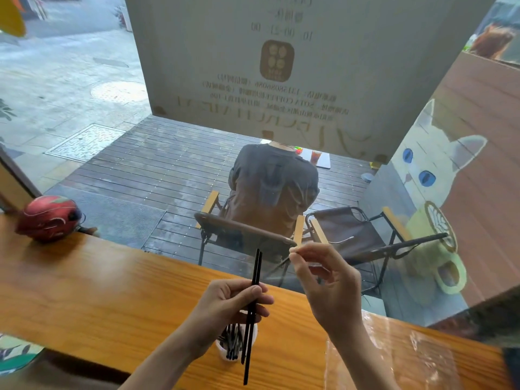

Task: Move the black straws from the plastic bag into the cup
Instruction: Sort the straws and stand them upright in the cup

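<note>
Indoors, wooden counter (pixel 98 291), window (pixel 84 108), red helmet (pixel 49 218)

A single head-worn camera looks forward and down, close over the long orange-brown wooden table (pixel 84 291), facing the far glass window (pixel 98 122).

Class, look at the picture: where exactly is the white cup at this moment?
In the head view, the cup stands on the wooden counter low at centre, just below the left hand, with black straws already in it.
</note>
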